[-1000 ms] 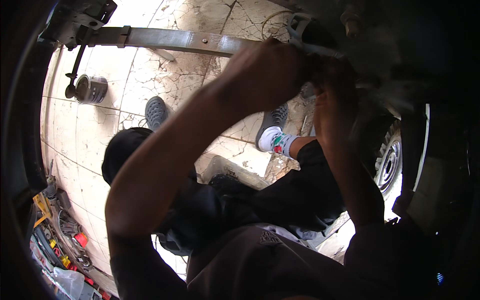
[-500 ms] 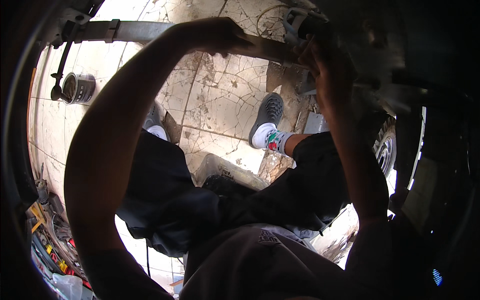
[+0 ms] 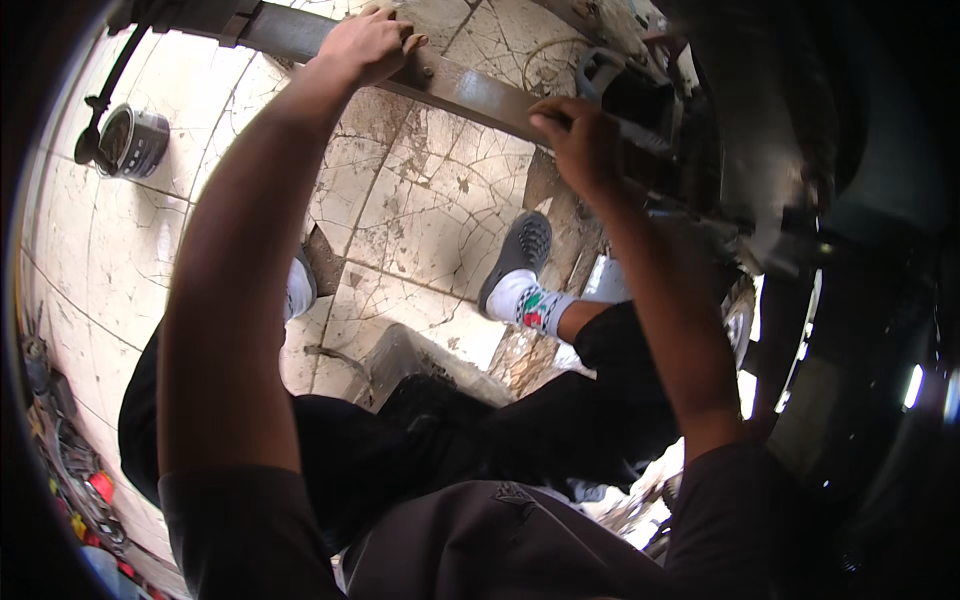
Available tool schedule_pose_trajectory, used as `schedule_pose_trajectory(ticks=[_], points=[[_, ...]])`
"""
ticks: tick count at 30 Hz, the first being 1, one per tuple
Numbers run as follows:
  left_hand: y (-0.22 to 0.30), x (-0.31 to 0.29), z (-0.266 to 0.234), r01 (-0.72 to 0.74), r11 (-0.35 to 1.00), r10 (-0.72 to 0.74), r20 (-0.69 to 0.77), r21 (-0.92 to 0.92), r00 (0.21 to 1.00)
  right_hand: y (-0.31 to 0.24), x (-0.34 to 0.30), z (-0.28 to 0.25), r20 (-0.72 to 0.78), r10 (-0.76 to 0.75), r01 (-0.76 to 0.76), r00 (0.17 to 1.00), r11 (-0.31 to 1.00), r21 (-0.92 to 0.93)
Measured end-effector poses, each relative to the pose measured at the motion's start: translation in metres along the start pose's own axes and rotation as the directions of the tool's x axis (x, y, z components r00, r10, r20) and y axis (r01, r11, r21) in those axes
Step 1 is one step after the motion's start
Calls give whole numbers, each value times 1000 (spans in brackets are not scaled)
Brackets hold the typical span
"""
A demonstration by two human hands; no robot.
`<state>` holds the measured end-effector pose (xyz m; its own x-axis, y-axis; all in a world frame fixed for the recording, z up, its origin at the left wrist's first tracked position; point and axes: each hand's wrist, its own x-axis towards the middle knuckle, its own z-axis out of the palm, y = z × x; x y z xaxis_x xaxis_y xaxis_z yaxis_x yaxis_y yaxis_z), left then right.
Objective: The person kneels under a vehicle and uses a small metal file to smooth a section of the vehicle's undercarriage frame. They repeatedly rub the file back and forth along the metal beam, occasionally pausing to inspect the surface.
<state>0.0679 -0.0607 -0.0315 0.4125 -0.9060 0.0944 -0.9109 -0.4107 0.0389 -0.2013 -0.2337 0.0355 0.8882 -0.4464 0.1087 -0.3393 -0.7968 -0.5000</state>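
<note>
A long flat metal bar (image 3: 480, 97) crosses the far part of the view, sloping down to the right. My left hand (image 3: 368, 46) lies over it with the fingers curled at its far edge. Closer to the bar's right part is my right hand (image 3: 582, 145), fingers bent and pressed together against the bar. Whatever they pinch, if anything, is too small to make out. Between the two hands a small round bolt or hole (image 3: 428, 71) shows on the bar's face.
A dark open can (image 3: 135, 142) stands on the cracked tile floor (image 3: 420, 190) at the far left, beside a hanging rod with a rounded end (image 3: 88, 145). Tools (image 3: 75, 460) lie along the left edge. Dark vehicle parts fill the right. A worn block (image 3: 440, 355) sits between my legs.
The view has shifted, and more light falls on the bar and my hands. My right hand has come left along the bar, away from the dark parts. My left hand stays at the bar.
</note>
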Motion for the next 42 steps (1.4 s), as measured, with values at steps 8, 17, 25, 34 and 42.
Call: schedule_pose_trajectory(ticks=[8,17,25,34,42], points=[[9,0,-2,172,984,-167,122,-34,978,-6,7,52,-49,-9,1,999,986,-165],[7,11,-15,208,975,-184,247,-75,951,3,37,53,-79,7,-23,997,979,-203],[9,14,-14,226,966,-196,213,-127,957,-1,45,44,-59,35,-48,998,972,-229],[2,7,-20,277,956,-244,259,-101,934,-4,37,53,-59,40,-53,997,971,-233],[4,3,-4,271,955,-249,169,-124,954,-7,4,57,-94,46,-60,995,986,-153]])
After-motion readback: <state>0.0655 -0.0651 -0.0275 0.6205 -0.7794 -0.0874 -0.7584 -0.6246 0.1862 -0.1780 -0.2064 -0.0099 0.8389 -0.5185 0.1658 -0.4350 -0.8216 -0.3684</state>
